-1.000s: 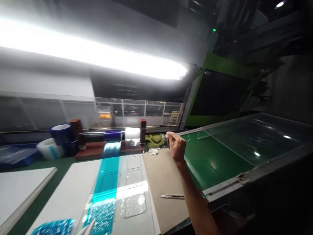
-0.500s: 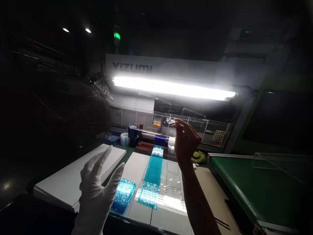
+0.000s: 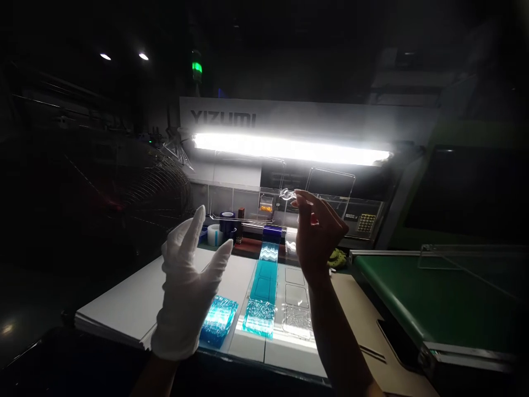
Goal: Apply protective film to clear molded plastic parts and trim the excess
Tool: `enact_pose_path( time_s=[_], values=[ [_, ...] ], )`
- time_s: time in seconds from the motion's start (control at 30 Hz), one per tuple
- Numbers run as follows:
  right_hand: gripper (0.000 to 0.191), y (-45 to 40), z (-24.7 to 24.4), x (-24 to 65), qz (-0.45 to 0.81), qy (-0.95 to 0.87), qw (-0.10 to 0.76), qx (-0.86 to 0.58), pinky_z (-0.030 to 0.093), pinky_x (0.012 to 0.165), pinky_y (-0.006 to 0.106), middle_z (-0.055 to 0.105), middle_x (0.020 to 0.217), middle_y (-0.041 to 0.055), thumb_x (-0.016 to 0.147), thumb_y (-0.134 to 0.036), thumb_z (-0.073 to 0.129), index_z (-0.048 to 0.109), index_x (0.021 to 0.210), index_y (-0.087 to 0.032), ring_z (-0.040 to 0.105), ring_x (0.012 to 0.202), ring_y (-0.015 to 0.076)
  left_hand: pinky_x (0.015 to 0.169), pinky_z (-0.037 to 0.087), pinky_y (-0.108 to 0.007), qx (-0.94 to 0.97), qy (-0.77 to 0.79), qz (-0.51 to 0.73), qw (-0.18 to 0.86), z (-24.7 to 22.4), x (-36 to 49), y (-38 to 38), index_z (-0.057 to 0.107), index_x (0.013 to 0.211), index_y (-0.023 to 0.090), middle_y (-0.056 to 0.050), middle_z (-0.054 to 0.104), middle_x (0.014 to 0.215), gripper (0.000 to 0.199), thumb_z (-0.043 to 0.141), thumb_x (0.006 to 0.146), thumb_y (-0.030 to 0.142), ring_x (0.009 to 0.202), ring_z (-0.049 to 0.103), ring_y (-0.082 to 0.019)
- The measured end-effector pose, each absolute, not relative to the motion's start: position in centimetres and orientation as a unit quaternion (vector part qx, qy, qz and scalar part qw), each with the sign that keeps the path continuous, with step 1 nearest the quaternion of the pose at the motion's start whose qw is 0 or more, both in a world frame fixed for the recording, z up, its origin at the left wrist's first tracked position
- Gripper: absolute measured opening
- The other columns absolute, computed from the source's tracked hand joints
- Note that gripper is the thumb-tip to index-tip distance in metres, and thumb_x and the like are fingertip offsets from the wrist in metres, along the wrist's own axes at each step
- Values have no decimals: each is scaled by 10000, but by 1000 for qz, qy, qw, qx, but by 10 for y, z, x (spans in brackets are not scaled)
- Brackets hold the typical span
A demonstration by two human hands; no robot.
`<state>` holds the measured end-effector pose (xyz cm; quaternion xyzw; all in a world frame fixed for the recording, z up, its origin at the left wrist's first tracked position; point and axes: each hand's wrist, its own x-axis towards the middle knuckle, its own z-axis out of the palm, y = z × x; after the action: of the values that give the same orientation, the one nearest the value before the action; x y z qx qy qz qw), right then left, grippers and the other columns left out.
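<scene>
Head view: a stack of white boards (image 3: 115, 309) lies at far left, and over it my white-gloved left hand (image 3: 185, 286) is open, fingers spread and holding nothing, just beside a crinkled blue-filmed sheet (image 3: 219, 321). A teal film strip (image 3: 264, 281) runs up the middle. My bare right hand (image 3: 318, 234) is closed in a pinch on a small clear plastic piece (image 3: 288, 194), held up before the lamp (image 3: 289, 149) — and further right lies a green conveyor belt (image 3: 438, 298).

Head-worn camera looks forward, down, close over left hand (image 3: 185, 292), right hand (image 3: 318, 237).
</scene>
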<state>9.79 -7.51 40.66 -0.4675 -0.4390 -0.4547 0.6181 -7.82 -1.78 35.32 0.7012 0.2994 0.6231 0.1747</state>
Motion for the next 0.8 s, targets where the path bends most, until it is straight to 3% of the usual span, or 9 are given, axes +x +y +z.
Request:
enact_pose_path(
  time_s=[0.3, 0.5, 0.63, 0.8],
  values=[
    [187, -101, 410, 106, -508, -418, 595, -461, 516, 620, 265, 714, 807, -3, 923, -298, 516, 679, 926, -206, 669, 737, 136, 955, 444, -521, 720, 260, 605, 219, 358, -58, -25, 309, 1386, 445, -1, 385, 1362, 658, 571, 793, 557, 1256, 376, -302],
    [183, -108, 410, 124, -531, -446, 534, -484, 495, 618, 264, 716, 811, 6, 926, -264, 508, 680, 941, -202, 660, 730, 138, 982, 380, -623, 785, 310, 495, 206, 325, -58, -17, 669, 1064, 349, -26, 450, 1320, 465, 587, 720, 651, 1244, 347, -359],
    [162, -111, 409, 132, -543, -479, 476, -499, 481, 612, 251, 718, 807, 14, 919, -237, 519, 672, 901, -186, 653, 697, 133, 931, 430, -615, 745, 366, 505, 236, 321, -68, -11, 561, 1224, 347, -49, 398, 1372, 551, 518, 767, 653, 1280, 312, -356],
    [116, -112, 409, 136, -562, -529, 410, -486, 474, 631, 238, 709, 800, 27, 907, -194, 542, 654, 894, -167, 648, 722, 133, 879, 454, -626, 716, 383, 557, 176, 331, -82, -10, 546, 1237, 298, -90, 373, 1378, 568, 560, 761, 608, 1279, 292, -381]
  ],
)
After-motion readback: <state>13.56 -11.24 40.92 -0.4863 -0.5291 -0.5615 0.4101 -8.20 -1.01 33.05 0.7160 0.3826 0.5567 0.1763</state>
